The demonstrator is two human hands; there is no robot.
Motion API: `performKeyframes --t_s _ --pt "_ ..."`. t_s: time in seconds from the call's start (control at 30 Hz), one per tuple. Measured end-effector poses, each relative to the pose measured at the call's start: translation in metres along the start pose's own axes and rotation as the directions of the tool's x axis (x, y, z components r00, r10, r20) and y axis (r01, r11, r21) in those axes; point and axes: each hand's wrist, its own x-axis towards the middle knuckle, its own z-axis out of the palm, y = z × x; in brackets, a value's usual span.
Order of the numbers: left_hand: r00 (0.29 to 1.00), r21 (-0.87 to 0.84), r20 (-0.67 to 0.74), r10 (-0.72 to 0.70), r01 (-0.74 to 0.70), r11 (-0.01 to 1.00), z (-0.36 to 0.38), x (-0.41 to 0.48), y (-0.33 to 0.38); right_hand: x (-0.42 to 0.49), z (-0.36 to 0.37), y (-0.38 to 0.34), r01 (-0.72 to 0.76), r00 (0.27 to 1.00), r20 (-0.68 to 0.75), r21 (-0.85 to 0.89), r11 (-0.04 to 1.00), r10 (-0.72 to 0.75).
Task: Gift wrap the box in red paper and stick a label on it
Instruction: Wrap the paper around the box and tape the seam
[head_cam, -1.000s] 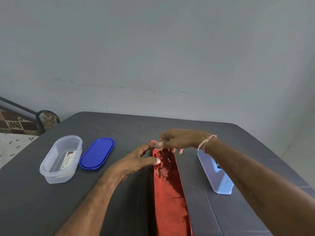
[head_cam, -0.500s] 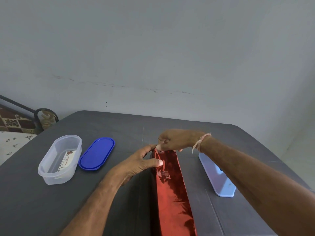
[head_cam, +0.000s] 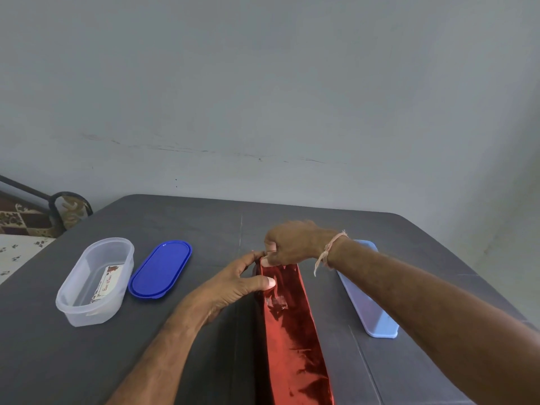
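A long box wrapped in shiny red paper [head_cam: 292,331] runs from the bottom edge of the view toward the middle of the dark table. My left hand [head_cam: 233,285] holds its far left side, thumb pressed on the red top. My right hand [head_cam: 289,244] curls over the far end and pinches the paper there. A piece of clear tape shows on the red top near my left thumb. A label card [head_cam: 106,283] lies inside a clear oval tub [head_cam: 96,282] at the left.
A blue oval lid [head_cam: 160,268] lies right of the tub. A light blue plastic piece [head_cam: 368,302] lies right of the box, partly under my right forearm. The grey table [head_cam: 190,226] ends at a pale wall; a chair stands at the far left.
My right hand has curled tighter and dropped onto the box's far end, fingers now pinching the paper. My left hand stays on the left side. The view shifted slightly.
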Motion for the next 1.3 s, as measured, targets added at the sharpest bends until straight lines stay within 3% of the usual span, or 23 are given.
performKeyframes --t_s 0.47,0.6,0.7,0.8,0.9,1.07,1.23,1.3 --pt "1.000 0.035 -0.009 -0.022 0.022 0.999 0.003 -0.007 0.009 0.004 -0.006 -0.010 -0.034 0.998 -0.049 -0.186 0.982 0.025" --pt "1.000 0.058 -0.003 -0.015 0.015 0.998 0.002 -0.005 0.006 0.001 -0.008 -0.002 -0.131 0.991 -0.053 -0.261 0.956 0.121" --pt "1.000 0.063 -0.002 -0.015 0.015 0.998 0.002 -0.004 0.005 -0.002 0.000 0.011 -0.194 0.980 0.010 -0.130 0.972 0.197" --pt "1.000 0.068 -0.010 -0.022 0.023 0.997 0.002 -0.005 0.008 -0.006 0.010 0.021 -0.220 0.974 0.093 0.185 0.958 0.206" --pt "1.000 0.051 -0.012 -0.025 0.025 0.998 0.003 -0.007 0.011 -0.010 0.023 0.027 -0.276 0.961 0.165 0.470 0.839 0.224" --pt "1.000 0.035 -0.023 -0.021 0.022 0.999 0.006 -0.011 0.015 -0.025 0.036 0.032 -0.314 0.949 0.228 0.721 0.617 0.217" --pt "1.000 0.042 -0.020 -0.009 0.009 0.999 0.004 -0.008 0.011 -0.032 0.040 0.032 -0.271 0.952 0.148 0.815 0.512 0.268" --pt "1.000 0.030 -0.014 -0.011 0.011 0.999 0.004 -0.008 0.011 -0.029 0.046 0.030 -0.128 0.950 -0.063 0.814 0.567 0.305"
